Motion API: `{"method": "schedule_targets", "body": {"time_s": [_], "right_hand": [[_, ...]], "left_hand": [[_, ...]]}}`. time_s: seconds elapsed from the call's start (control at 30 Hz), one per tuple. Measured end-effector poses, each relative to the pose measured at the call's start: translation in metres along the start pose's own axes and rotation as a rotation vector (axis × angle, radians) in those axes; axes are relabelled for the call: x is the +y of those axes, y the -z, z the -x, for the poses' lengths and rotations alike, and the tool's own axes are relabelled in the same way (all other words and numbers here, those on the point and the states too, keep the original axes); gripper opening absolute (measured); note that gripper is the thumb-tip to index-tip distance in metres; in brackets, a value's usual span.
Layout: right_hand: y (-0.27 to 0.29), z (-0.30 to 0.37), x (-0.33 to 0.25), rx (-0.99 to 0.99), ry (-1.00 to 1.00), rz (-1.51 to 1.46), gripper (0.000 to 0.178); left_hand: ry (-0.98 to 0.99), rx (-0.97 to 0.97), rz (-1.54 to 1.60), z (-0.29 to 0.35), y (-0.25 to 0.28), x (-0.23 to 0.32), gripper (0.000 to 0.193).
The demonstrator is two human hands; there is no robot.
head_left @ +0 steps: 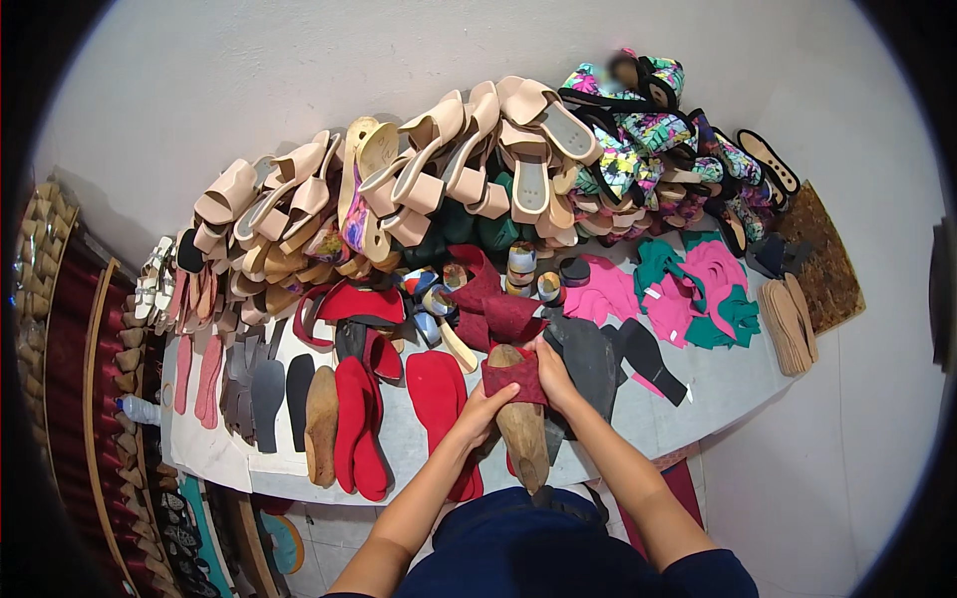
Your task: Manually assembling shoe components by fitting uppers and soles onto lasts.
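Close to my body, at the table's near edge, I hold a wooden shoe last (524,439) in both hands, its narrow end toward me. A dark red textured shoe upper (512,380) wraps as a band across the last. My left hand (488,409) grips the left side, its thumb pressed on the band. My right hand (552,376) closes round the right side near the far end; some of its fingers are hidden. Red insoles (436,394) lie left of the last, and dark grey sheet pieces (586,357) lie to its right.
Beige heeled sandals (429,164) and patterned sandals (638,149) are piled along the wall. Small jars (520,261) stand mid-table. Pink cut pieces (598,289), tan soles (788,324) and a brown board (822,254) are at the right. Another wooden last (321,424) lies left; shelves hold lasts (38,289).
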State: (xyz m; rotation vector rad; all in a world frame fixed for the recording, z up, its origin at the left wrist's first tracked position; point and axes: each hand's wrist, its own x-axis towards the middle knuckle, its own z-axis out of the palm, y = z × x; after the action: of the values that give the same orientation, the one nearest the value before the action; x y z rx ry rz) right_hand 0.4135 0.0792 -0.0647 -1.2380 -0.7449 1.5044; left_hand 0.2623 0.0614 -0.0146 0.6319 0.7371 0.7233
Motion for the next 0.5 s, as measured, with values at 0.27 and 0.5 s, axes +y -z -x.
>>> {"method": "schedule_targets", "body": {"time_s": [0.27, 0.5], "right_hand": [[-0.013, 0.064, -0.005, 0.105, 0.205, 0.235, 0.034], [-0.017, 0.079, 0.014, 0.038, 0.088, 0.114, 0.044]], "left_hand": [[0.05, 0.017, 0.252, -0.001, 0.014, -0.004, 0.049], [0.002, 0.037, -0.008, -0.003, 0.009, -0.009, 0.057]]}}
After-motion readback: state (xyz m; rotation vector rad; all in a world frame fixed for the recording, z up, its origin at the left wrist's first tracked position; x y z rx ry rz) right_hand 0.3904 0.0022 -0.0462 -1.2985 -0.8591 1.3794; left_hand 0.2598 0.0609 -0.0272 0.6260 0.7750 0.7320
